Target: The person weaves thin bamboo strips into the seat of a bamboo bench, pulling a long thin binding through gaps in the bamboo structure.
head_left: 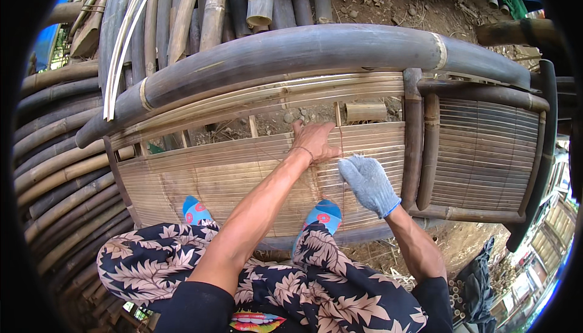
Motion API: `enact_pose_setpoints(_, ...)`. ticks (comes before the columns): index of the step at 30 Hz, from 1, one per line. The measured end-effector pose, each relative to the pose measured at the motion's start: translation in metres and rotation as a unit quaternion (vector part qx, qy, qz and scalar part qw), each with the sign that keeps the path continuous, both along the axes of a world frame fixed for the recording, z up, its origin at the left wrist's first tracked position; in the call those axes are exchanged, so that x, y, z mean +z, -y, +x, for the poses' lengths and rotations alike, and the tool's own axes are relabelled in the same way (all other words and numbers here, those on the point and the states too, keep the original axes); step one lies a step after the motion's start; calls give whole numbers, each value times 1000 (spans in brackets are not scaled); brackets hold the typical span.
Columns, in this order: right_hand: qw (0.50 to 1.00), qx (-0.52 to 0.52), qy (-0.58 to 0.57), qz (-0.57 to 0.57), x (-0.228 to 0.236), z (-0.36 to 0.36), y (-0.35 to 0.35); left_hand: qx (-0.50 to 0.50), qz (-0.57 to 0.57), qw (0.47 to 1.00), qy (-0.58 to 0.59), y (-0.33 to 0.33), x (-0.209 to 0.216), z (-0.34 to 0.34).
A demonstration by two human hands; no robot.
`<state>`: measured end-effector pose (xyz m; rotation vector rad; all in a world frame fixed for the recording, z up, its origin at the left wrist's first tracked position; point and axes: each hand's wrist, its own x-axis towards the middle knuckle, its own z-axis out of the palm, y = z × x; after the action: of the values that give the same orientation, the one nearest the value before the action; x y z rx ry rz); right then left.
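A long panel of thin bamboo slats [225,169] lies in a dark bamboo frame, with brown cord [342,146] crossing the slats. My bare left hand [313,142] rests at the panel's far edge, its fingers bent over the outermost slat and its thumb on top. Just right of the cord, my right hand [368,184], in a grey knit glove, is closed low over the slats. What its fingers hold is hidden. Beyond my left hand, a gap separates this panel from a narrower band of slats [261,99] under the thick bamboo pole [291,50].
My feet, in blue socks [323,214], are on the slats. A smaller finished slat panel [486,151] adjoins at the right. Bamboo poles [67,145] are stacked at the left and far side. Pale strips [115,72] lean over the frame's far left. A short bamboo piece [365,112] shows in the gap.
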<state>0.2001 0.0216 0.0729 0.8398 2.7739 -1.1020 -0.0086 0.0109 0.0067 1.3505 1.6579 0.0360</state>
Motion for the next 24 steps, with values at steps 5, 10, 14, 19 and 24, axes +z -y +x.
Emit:
enact_pose_setpoints(5,999,7,35,10,-23,68,-9,54,109,991,58,13,-1,-11)
enact_pose_setpoints(10,824,-484,41,-294,52,55,-18,-59,274,957,74,67,16,-91)
enact_pose_setpoints(14,871,-454,187,23,52,253,-51,-257,362,896,5,101,25,-97)
enact_pose_setpoints(19,726,-437,295,442,81,217,-23,-305,432,847,-53,112,5,-91)
enact_pose_setpoints(24,933,-260,-13,247,37,-17,55,-241,412,878,-42,101,9,-94)
